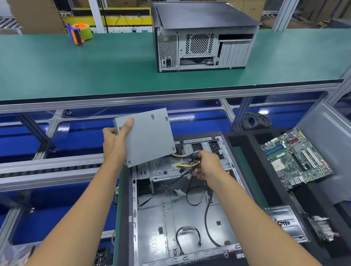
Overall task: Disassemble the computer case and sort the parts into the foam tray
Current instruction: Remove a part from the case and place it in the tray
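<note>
Power supply (148, 136): lifted clear above the open case (181, 220), tilted on edge — raised that way, most likely, so the attached cables can trail out without snagging.
Left hand (115, 140): wrapped around the left edge of the power supply, thumb flat across its top face, fingers hidden behind; a firm grip carrying the full weight.
Cables (185, 166): yellow, black and purple bundle running from the lower right corner of the power supply, gathered rather than left dangling into the case.
Right hand (205, 165): closed around the cables just beside the box, fingers curled on the bundle — held so, probably, to guide the plugs out past the metal frame.
Case: lying on its side near the front of the counter, side panel off, inside nearly bare, a few loose black wires left on its floor.
Foam tray (251, 145): black, directly right of the case.
Circuit board (294, 158): green, already seated in the tray.
Next step, by judgement: power supply bound for the tray.
Second case (201, 41): upright on the green belt (52, 70) beyond, well apart.
</note>
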Motion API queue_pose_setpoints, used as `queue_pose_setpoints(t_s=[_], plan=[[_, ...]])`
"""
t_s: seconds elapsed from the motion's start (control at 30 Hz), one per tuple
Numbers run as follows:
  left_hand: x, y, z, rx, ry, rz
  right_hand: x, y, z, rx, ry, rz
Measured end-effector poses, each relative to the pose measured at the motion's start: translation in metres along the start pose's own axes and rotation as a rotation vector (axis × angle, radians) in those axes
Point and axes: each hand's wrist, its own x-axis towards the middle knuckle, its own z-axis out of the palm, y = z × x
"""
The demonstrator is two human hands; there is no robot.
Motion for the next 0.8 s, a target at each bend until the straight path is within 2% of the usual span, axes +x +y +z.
queue_pose_setpoints(t_s=[0.1,0.2,0.27,0.4,0.53,0.63,0.8], plan=[[-0.005,0.001,0.002,0.017,-0.017,0.017,0.004,0.005,-0.003,0.056,0.085,-0.083],[-0.012,-0.001,0.008,0.016,-0.030,0.006,0.010,0.008,-0.013,-0.317,0.171,-0.265],[-0.015,-0.001,0.011,0.038,-0.047,0.006,0.013,0.003,-0.019,-0.422,0.146,-0.239],[-0.016,0.007,0.017,0.035,-0.058,-0.028,0.014,-0.008,-0.025,-0.091,-0.021,0.025],[-0.015,0.006,0.020,-0.080,-0.019,-0.149,0.011,0.003,-0.021,0.096,-0.090,0.139],[-0.018,-0.004,0.022,-0.111,0.004,-0.205,0.006,0.015,-0.021,0.124,-0.153,0.112],[-0.022,-0.011,0.025,-0.116,0.061,-0.232,0.009,0.023,-0.029,0.123,-0.178,-0.088]])
